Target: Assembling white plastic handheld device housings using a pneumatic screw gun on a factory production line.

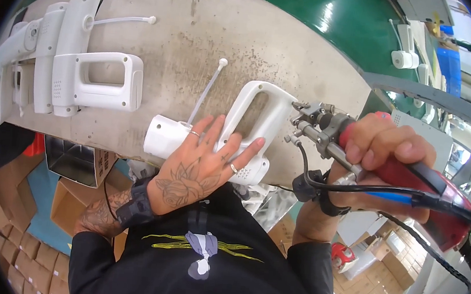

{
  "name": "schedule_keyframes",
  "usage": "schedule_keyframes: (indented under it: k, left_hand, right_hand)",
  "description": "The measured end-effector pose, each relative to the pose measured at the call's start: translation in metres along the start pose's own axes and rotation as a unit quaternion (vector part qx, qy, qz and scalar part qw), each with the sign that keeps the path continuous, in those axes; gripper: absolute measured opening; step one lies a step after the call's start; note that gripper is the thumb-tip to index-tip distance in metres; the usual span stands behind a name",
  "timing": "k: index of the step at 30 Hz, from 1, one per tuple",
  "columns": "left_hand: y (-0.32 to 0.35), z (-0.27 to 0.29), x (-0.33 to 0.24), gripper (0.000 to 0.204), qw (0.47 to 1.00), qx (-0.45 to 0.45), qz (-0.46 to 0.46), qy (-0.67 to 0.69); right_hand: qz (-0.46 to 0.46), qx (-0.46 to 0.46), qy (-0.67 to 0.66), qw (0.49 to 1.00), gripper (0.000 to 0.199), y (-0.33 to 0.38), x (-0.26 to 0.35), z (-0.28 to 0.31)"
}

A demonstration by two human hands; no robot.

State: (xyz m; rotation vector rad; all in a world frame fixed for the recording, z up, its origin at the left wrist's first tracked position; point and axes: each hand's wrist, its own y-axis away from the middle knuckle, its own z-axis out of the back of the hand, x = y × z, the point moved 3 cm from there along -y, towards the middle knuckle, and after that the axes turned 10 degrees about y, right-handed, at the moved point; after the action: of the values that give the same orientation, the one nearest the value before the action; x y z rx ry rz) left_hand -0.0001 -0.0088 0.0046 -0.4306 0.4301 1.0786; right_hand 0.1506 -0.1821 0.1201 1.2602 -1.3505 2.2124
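A white plastic appliance housing with a loop handle [273, 114] lies on the worn, board-covered bench in front of me. My left hand [200, 163] rests across its body, fingers spread and laid over the plastic near the base of the handle. My right hand [391, 153] is wrapped round a red power screwdriver [449, 210]. The metal nose [314, 123] of the screwdriver points left at the handle's outer upper side, by a screw hole; whether it touches cannot be made out. From the housing a thin translucent tube [208, 90] with a white end sticks out away from me.
Several similar white housings [106, 80] lie side by side at the left of the bench. Beyond its edge runs a green surface [338, 26] with another white housing [405, 58] on it. A black cable [373, 190] trails from the screwdriver. Cardboard boxes [37, 258] stand below left.
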Motion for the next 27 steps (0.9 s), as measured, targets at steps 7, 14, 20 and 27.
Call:
schedule_keyframes:
  k: [7,14,20,27]
  left_hand:
    - [-0.001,0.003,0.001,0.075,1.000,-0.003,-0.004,0.013]
    - [0.005,0.003,0.002,0.068,1.000,-0.019,-0.003,-0.006]
    - [0.008,0.001,0.002,0.050,0.999,-0.031,-0.012,0.023]
    - [0.007,0.000,0.005,0.051,1.000,-0.023,-0.008,0.020]
  right_hand:
    - [0.018,0.021,-0.047,0.999,0.083,-0.009,0.023,0.004]
    - [0.068,-0.056,0.008,0.996,0.076,-0.033,0.051,-0.041]
    - [0.031,-0.003,0.010,0.999,0.078,-0.041,0.027,-0.057]
    - [0.017,-0.043,-0.061,0.997,0.074,-0.038,0.004,-0.061]
